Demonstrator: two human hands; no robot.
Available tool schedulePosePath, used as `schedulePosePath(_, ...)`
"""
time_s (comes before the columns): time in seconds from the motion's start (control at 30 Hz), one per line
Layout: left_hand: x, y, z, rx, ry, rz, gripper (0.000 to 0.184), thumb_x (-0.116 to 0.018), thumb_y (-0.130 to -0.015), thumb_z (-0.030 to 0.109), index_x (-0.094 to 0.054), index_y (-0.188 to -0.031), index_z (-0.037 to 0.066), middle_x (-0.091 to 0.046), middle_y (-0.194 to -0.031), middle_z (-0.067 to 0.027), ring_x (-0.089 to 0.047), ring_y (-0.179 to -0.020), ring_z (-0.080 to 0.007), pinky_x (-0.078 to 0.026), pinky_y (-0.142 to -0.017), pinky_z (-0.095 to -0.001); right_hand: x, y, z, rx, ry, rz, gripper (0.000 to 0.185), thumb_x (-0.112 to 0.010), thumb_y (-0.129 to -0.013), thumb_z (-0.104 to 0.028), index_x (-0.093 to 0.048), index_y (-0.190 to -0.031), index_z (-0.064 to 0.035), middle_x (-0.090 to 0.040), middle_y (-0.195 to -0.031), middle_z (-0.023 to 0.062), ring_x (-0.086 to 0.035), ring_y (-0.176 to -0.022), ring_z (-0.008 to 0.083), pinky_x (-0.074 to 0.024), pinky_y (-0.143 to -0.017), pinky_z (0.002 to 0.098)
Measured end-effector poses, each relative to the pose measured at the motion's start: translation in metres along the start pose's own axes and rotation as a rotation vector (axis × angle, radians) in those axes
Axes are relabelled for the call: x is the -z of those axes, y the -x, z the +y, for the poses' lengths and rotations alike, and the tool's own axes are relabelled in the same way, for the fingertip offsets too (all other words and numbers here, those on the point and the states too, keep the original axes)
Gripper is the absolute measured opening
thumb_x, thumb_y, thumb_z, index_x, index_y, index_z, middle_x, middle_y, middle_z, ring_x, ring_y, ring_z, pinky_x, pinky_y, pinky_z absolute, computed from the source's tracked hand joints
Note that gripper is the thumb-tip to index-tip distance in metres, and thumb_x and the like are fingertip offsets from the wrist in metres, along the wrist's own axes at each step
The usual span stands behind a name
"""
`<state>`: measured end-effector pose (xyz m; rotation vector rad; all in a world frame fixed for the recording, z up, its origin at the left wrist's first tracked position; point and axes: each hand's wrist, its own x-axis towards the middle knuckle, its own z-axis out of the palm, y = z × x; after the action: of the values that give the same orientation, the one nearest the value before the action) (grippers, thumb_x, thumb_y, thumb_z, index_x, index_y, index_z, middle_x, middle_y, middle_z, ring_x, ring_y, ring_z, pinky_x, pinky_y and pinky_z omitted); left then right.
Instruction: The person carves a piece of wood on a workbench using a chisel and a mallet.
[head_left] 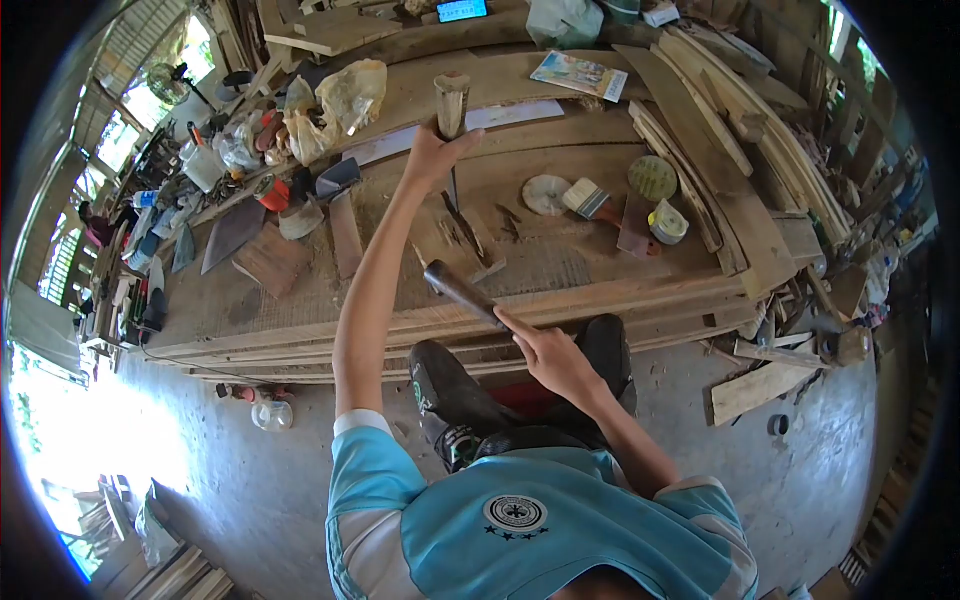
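My left hand [440, 158] is closed around a chisel [452, 108] with a thick, pale wooden handle. The chisel stands nearly upright, and its thin dark shaft reaches down to a small wood block [480, 262] with a dark slot cut in it. Closer to my body, my right hand [552, 362] grips a dark, round wooden club [465, 292], its index finger stretched along it. The club's far end lies over the bench's near side, close to the block; whether they touch I cannot tell.
On the wooden workbench [330, 310] lie a wide brush [588, 200], a round disc [546, 195], a tape roll [668, 222] and a red can [271, 192]. Long boards [710, 150] line the right side. Plastic bags [350, 97] sit back left. A lit phone [461, 10] is at the far edge.
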<state>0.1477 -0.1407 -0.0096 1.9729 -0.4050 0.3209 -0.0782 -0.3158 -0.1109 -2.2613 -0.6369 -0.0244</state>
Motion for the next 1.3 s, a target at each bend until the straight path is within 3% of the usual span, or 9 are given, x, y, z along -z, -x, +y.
schedulePosePath(0.13, -0.009, -0.003, 0.02, -0.118, 0.308, 0.031, 0.026, -0.067, -0.07, 0.024, -0.051, -0.073, 0.003, -0.052, -0.061, -0.0027, -0.047, -0.055, -0.0082, -0.038, -0.051, -0.027, -0.004, -0.011, 0.005, 0.128, 0.075, 0.123, 0.049, -0.044, -0.083, -0.013, -0.028, -0.128, -0.0212, -0.051, -0.053, 0.0184, -0.052, -0.044, 0.0301, -0.0403, -0.041, 0.0398)
schedulePosePath(0.4, -0.053, -0.025, 0.019, -0.05, -0.12, 0.022, 0.035, -0.064, -0.068, 0.026, -0.056, -0.092, 0.001, -0.059, -0.075, -0.0094, -0.055, -0.063, -0.0171, -0.043, -0.054, -0.0321, 0.011, -0.022, -0.015, -0.163, 0.034, -0.046, 0.046, -0.045, -0.083, -0.016, -0.031, -0.125, -0.0281, -0.051, -0.059, 0.0208, -0.051, -0.058, 0.038, -0.0398, -0.05, 0.0459)
schedulePosePath(0.53, -0.053, -0.032, 0.014, -0.018, -0.128, -0.033, 0.036, -0.063, -0.068, 0.026, -0.056, -0.092, 0.0, -0.059, -0.076, -0.0116, -0.056, -0.065, -0.0192, -0.043, -0.054, -0.0353, 0.009, -0.021, -0.013, -0.144, -0.022, -0.023, 0.046, -0.045, -0.083, -0.015, -0.031, -0.125, -0.0278, -0.052, -0.062, 0.0211, -0.051, -0.059, 0.0379, -0.0409, -0.051, 0.0455)
schedulePosePath(0.63, -0.057, -0.034, 0.007, -0.071, -0.277, -0.044, 0.029, -0.062, -0.072, 0.031, -0.056, -0.071, 0.003, -0.053, -0.055, -0.0059, -0.048, -0.045, -0.0136, -0.037, -0.041, -0.0312, 0.005, -0.021, -0.01, -0.139, -0.015, -0.022, 0.047, -0.045, -0.082, -0.014, -0.031, -0.125, -0.0273, -0.053, -0.065, 0.0207, -0.052, -0.061, 0.0373, -0.0426, -0.053, 0.0447)
schedulePosePath(0.9, -0.134, -0.039, -0.051, -0.55, -0.507, -0.16, 0.047, -0.059, -0.069, 0.044, -0.056, -0.067, -0.002, -0.05, -0.052, -0.0112, -0.051, -0.052, -0.0228, -0.041, -0.05, -0.0369, 0.003, -0.018, -0.005, -0.187, 0.028, 0.013, 0.048, -0.046, -0.082, -0.015, -0.031, -0.125, -0.0284, -0.054, -0.061, 0.0177, -0.053, -0.052, 0.0333, -0.0438, -0.047, 0.0429)
schedulePosePath(0.97, -0.105, -0.041, -0.014, -0.188, -0.606, -0.358, 0.043, -0.057, -0.069, 0.039, -0.058, -0.078, -0.003, -0.058, -0.071, -0.0161, -0.056, -0.069, -0.0297, -0.044, -0.061, -0.0412, 0.004, -0.016, -0.005, -0.177, 0.037, -0.008, 0.048, -0.046, -0.082, -0.015, -0.03, -0.126, -0.0288, -0.053, -0.058, 0.0178, -0.052, -0.05, 0.0334, -0.0437, -0.047, 0.0427)
schedulePosePath(1.03, -0.072, -0.044, 0.007, -0.017, -0.608, -0.302, 0.041, -0.057, -0.07, 0.038, -0.057, -0.075, -0.003, -0.057, -0.063, -0.0132, -0.056, -0.06, -0.0259, -0.044, -0.053, -0.0394, 0.004, -0.015, -0.003, -0.137, 0.045, 0.02, 0.047, -0.046, -0.081, -0.015, -0.033, -0.125, -0.0247, -0.052, -0.055, 0.0174, -0.053, -0.048, 0.0325, -0.0444, -0.043, 0.0396)
schedulePosePath(1.2, -0.003, -0.028, 0.009, -0.071, 0.064, 0.14, 0.018, -0.061, -0.071, 0.014, -0.051, -0.064, 0.0, -0.053, -0.055, -0.0062, -0.049, -0.044, -0.0126, -0.039, -0.04, -0.0302, 0.006, -0.016, -0.008, -0.188, -0.011, -0.002, 0.047, -0.045, -0.083, -0.015, -0.031, -0.126, -0.0272, -0.053, -0.059, 0.019, -0.052, -0.052, 0.0348, -0.0426, -0.048, 0.0448)
schedulePosePath(1.3, 0.006, -0.021, 0.001, -0.061, 0.309, 0.263, 0.025, -0.057, -0.075, 0.006, -0.044, -0.054, 0.004, -0.046, -0.047, -0.0041, -0.043, -0.039, -0.0107, -0.033, -0.037, -0.0297, 0.004, -0.016, -0.007, -0.149, -0.038, 0.04, 0.047, -0.045, -0.083, -0.015, -0.031, -0.125, -0.0264, -0.052, -0.058, 0.0195, -0.052, -0.054, 0.0359, -0.042, -0.049, 0.0449)
